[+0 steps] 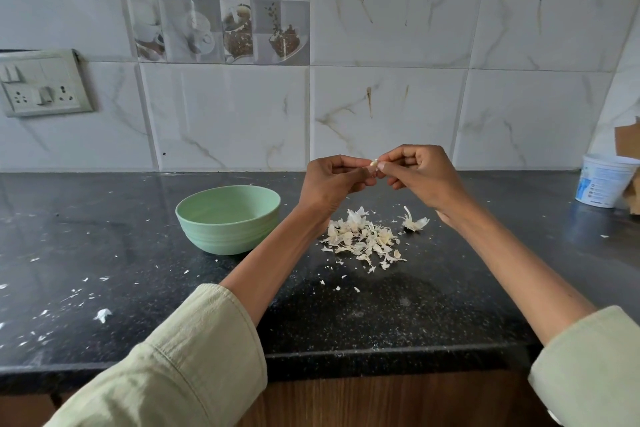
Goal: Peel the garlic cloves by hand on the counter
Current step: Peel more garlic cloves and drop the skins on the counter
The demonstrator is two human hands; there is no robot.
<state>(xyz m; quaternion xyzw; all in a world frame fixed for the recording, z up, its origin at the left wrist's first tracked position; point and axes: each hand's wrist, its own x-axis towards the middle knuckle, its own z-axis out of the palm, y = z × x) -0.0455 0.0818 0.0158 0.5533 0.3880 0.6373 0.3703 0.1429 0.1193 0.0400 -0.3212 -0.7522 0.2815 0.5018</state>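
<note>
A small pale garlic clove (374, 164) is held up above the black counter (381, 315), pinched between both hands. My left hand (334, 180) grips it from the left with curled fingers, and my right hand (420, 173) pinches it from the right with thumb and fingertips. Below the hands lies a pile of dry garlic skins (363, 239), with a separate papery piece (414, 222) just to its right. A light green bowl (228, 218) stands left of the pile; what is inside it does not show.
A white plastic tub (604, 180) and a piece of brown cardboard (627, 142) stand at the far right against the tiled wall. A switch and socket plate (41, 83) is on the wall at left. Small skin flakes dot the counter's left side.
</note>
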